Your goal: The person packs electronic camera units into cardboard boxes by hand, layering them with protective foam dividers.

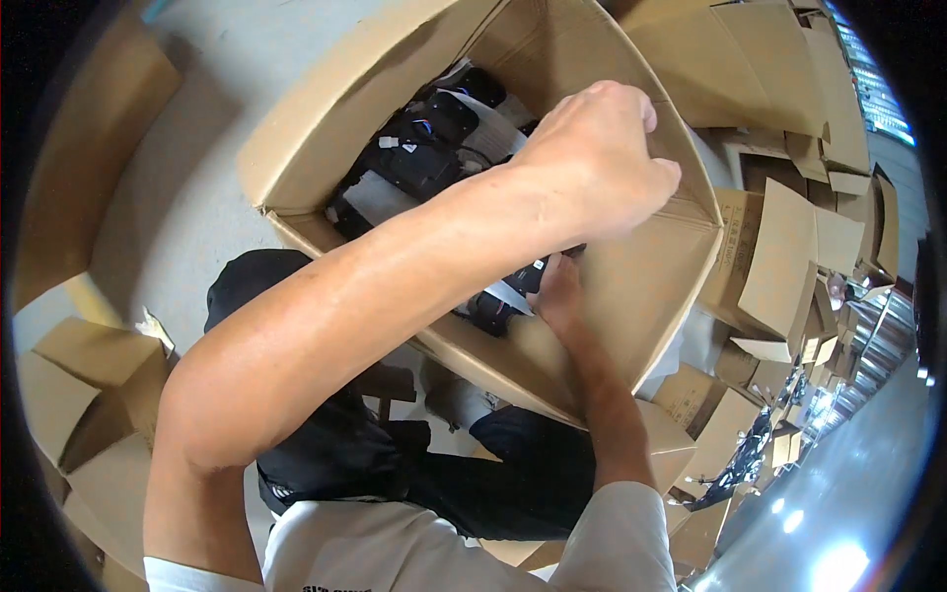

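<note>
A large open cardboard box (631, 335) stands in front of me, holding several black plastic parts (419, 163) with wires and white connectors, with pale sheets between them. My left arm reaches across the box, and my left hand (597, 148) is above its far right side. Its fingers are curled downward with the thumb sticking out; whatever they may hold is hidden by the hand. Down inside the box, my right hand (560, 291) is closed at the edge of a black part (528, 279) near the right wall. Its fingertips are partly hidden.
More open cardboard boxes (740, 247) crowd the right side. Another open box (94, 395) stands at the lower left, and a tall cardboard panel (99, 158) is at the far left. Grey floor (212, 148) shows between them. Shiny dark wrapping (740, 459) lies at the right.
</note>
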`<action>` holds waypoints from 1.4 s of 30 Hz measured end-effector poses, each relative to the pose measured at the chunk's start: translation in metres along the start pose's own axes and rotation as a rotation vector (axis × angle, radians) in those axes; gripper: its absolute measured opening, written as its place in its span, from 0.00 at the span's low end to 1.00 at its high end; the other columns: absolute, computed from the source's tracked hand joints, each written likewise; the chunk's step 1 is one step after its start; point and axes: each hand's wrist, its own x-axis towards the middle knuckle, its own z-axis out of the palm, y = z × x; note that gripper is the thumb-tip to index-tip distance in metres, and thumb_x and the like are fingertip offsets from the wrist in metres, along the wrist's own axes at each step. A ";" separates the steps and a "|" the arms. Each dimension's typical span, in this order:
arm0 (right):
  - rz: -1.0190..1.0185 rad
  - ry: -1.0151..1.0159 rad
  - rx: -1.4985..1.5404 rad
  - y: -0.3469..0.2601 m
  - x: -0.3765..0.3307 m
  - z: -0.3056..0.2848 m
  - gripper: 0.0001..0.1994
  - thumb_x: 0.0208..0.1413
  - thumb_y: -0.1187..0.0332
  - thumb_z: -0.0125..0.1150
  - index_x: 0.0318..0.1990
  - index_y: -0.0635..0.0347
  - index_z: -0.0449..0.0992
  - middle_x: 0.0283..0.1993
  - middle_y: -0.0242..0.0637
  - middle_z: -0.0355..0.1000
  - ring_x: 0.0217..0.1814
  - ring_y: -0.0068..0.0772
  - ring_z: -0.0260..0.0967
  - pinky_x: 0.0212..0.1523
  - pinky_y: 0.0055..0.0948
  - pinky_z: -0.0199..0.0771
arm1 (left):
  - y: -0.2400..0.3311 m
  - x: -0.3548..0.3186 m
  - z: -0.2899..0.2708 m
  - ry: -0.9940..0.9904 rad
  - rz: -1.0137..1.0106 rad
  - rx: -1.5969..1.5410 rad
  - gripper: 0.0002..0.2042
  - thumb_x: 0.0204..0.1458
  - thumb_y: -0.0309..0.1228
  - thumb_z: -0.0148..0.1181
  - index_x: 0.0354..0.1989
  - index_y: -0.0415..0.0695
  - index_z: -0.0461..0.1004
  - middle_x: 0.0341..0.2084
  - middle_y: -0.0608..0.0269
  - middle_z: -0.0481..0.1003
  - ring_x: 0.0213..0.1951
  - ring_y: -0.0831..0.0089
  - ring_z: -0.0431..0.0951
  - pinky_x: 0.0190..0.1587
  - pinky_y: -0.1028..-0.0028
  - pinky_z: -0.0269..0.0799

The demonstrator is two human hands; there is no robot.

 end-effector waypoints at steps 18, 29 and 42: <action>-0.242 0.057 0.070 -0.083 0.051 -0.039 0.57 0.34 0.55 0.81 0.68 0.77 0.53 0.64 0.58 0.61 0.63 0.54 0.65 0.65 0.47 0.63 | 0.008 -0.020 0.012 -0.004 0.045 0.049 0.28 0.52 0.37 0.64 0.57 0.28 0.71 0.53 0.35 0.74 0.57 0.51 0.76 0.60 0.62 0.71; -0.205 -0.068 0.425 0.005 -0.019 -0.196 0.40 0.54 0.49 0.67 0.66 0.68 0.62 0.60 0.57 0.70 0.64 0.54 0.68 0.63 0.45 0.69 | -0.033 -0.015 0.039 -0.232 0.105 0.172 0.20 0.58 0.31 0.63 0.56 0.33 0.73 0.45 0.56 0.78 0.46 0.73 0.77 0.49 0.74 0.75; 1.402 0.391 0.480 0.261 -0.616 0.054 0.19 0.53 0.58 0.64 0.31 0.72 0.79 0.29 0.56 0.77 0.35 0.55 0.76 0.38 0.48 0.72 | -0.048 -0.145 0.169 -1.298 0.164 0.828 0.20 0.54 0.40 0.64 0.50 0.40 0.77 0.43 0.44 0.79 0.49 0.46 0.77 0.52 0.57 0.72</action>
